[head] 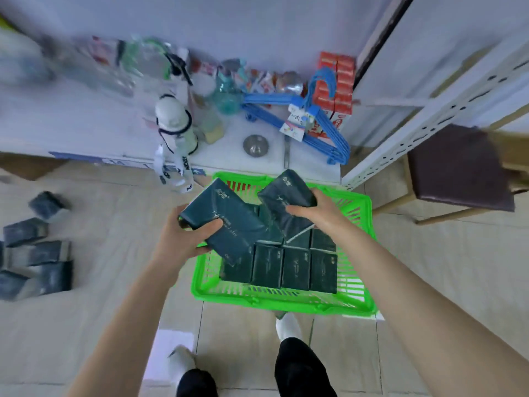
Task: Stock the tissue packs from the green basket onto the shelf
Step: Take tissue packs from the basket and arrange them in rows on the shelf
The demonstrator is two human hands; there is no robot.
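tissue packs point(229, 216) gripped in left hand point(183, 233), right hand point(312, 207), above green basket point(360, 224).

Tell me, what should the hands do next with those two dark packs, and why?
Probably lift both clear and carry them forward to the white shelf. The left hand holds one tissue pack and the right hand a second pack, both above the green basket, so each grip is full and the shelf lies just ahead.
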